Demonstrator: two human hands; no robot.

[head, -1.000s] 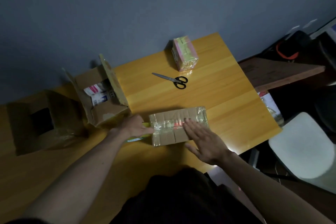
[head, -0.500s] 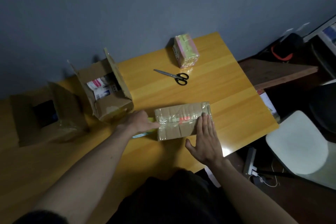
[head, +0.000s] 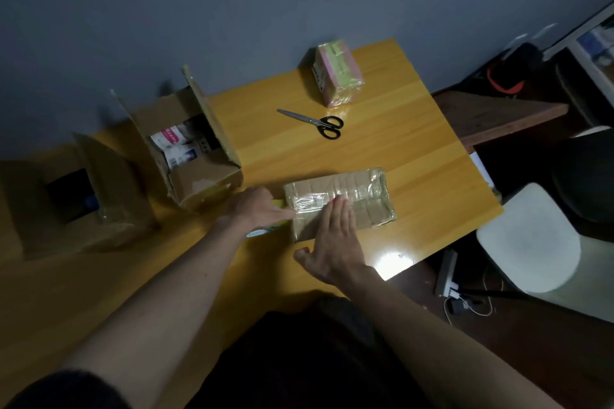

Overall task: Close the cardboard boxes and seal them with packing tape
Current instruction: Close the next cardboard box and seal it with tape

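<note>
A flat closed cardboard box (head: 368, 191) lies on the yellow wooden table (head: 415, 156), with glossy clear tape running along its top. My right hand (head: 335, 236) lies flat on the box, its straight fingers pressing the tape near the middle. My left hand (head: 255, 207) is at the box's left end and holds a yellow-green tape roll (head: 262, 232), mostly hidden under it. An open cardboard box (head: 199, 183) with packets inside stands to the left, flaps up. Another open box (head: 109, 196) sits further left in shadow.
Black-handled scissors (head: 319, 124) lie beyond the flat box. A small pink-and-green wrapped box (head: 337, 76) stands at the table's far edge by the grey wall. A white chair (head: 528, 239), a power strip (head: 447, 272) and dark clutter are off the table's right edge.
My right hand slid from the box's right end leftwards along the tape to its middle. My left hand stayed at the left end.
</note>
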